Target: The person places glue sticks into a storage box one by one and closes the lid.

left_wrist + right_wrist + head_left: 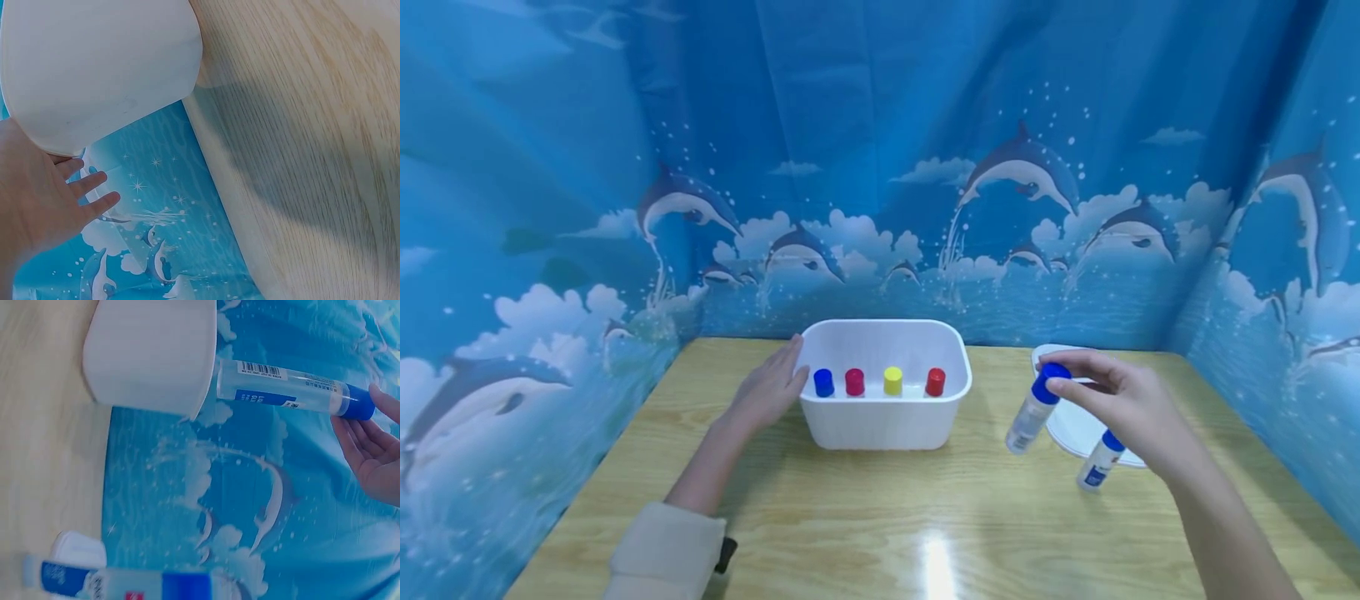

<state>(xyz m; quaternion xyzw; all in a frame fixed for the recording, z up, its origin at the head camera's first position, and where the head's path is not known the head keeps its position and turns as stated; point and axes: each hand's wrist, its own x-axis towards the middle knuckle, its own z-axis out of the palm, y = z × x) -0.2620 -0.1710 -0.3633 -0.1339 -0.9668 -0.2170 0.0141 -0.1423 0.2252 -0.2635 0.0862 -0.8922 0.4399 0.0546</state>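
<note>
My right hand [1123,396] pinches the blue cap of a clear liquid glue bottle [1030,417], which hangs tilted to the right of the white bin [880,427]. In the right wrist view the glue bottle [281,387] shows a barcode and a blue label. A second glue bottle [1101,462], also blue-capped, stands on the table below that hand. My left hand [767,387] rests against the bin's left side, fingers extended; the left wrist view shows those fingers [87,184] beside the bin wall. Inside the bin stand a blue cap [823,382], two red caps [854,382] and a yellow cap [892,381]; what is beneath them is hidden.
A white lid [1071,425] lies on the wooden table [820,517] at the right, partly behind my right hand and the standing bottle. A blue curtain [880,125] printed with dolphins encloses the table at the back and sides.
</note>
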